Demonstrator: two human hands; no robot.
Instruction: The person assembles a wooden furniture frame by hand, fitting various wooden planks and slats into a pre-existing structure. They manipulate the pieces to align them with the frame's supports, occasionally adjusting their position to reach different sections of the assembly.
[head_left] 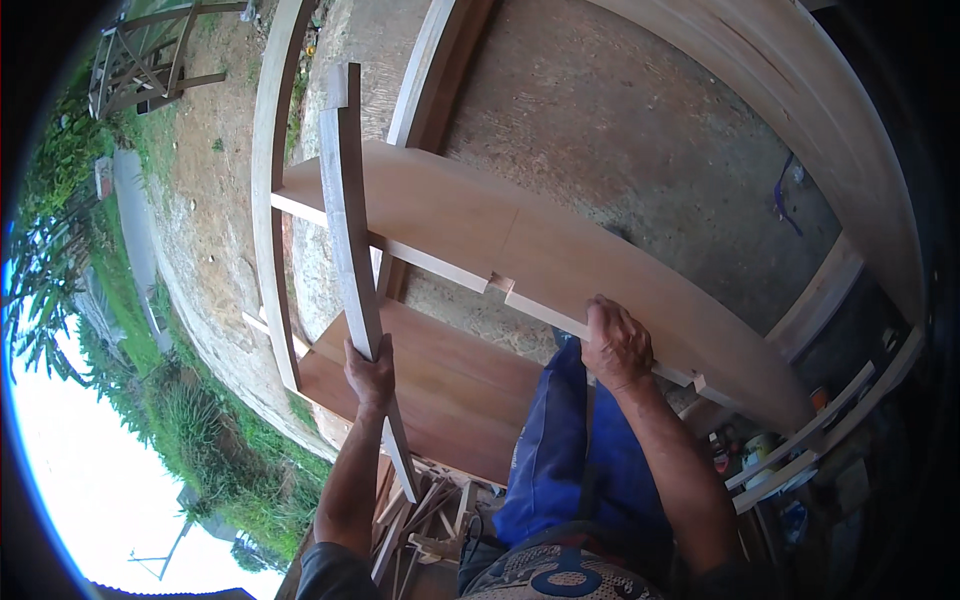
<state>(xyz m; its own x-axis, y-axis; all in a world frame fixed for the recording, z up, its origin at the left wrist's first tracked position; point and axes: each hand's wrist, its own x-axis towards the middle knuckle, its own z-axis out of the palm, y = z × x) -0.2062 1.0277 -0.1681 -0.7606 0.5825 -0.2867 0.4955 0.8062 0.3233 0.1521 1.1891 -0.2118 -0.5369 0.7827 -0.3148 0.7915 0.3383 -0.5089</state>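
Two sets of fingers in view. My left fingers (385, 360) are clamped around a pale wooden bar (350, 220), closer to its near end; most of its visible length extends to the far side of them, crossing the left part of a notched board (440, 205). My right fingers (603, 320) are bent at the board's near edge, right of a cut notch (499, 283); undersides hidden, so I cannot tell whether they clamp it.

The head-worn wide fisheye camera looks down at near range (straight edges bow outward) over a long, flat, light-brown wooden board (560, 265).
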